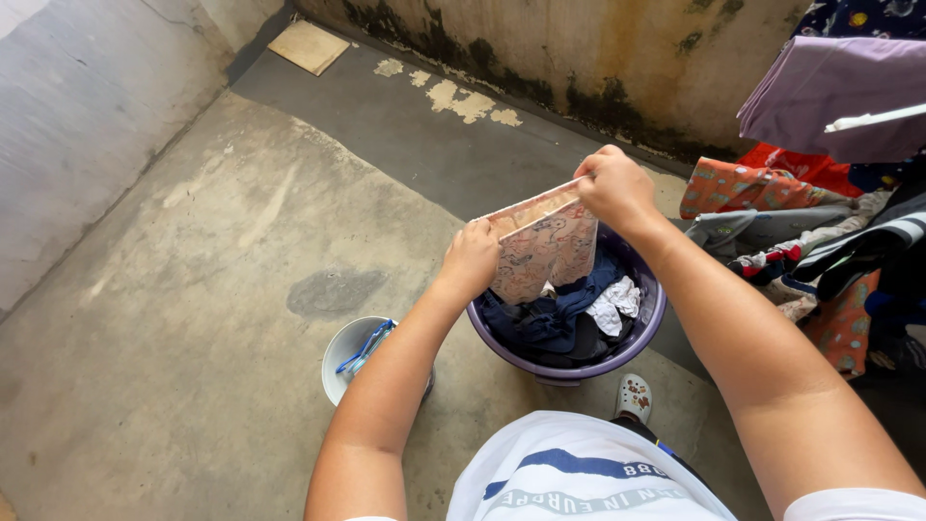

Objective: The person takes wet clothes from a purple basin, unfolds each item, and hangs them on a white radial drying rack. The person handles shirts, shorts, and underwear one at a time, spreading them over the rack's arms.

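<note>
Both my hands hold a small pale patterned garment (540,246) stretched by its top edge above a purple basin. My left hand (470,259) pinches the left corner and my right hand (614,186) grips the right corner, higher up. The cloth hangs down over the purple basin (648,328), which stands on the concrete floor and holds dark blue and white clothes (569,314).
A small white bucket (340,359) with blue clothes pegs stands left of the basin. A drying rack with hung clothes (820,193) fills the right side. A stained wall (579,58) runs along the back. My foot in a white clog (634,397) is beside the basin.
</note>
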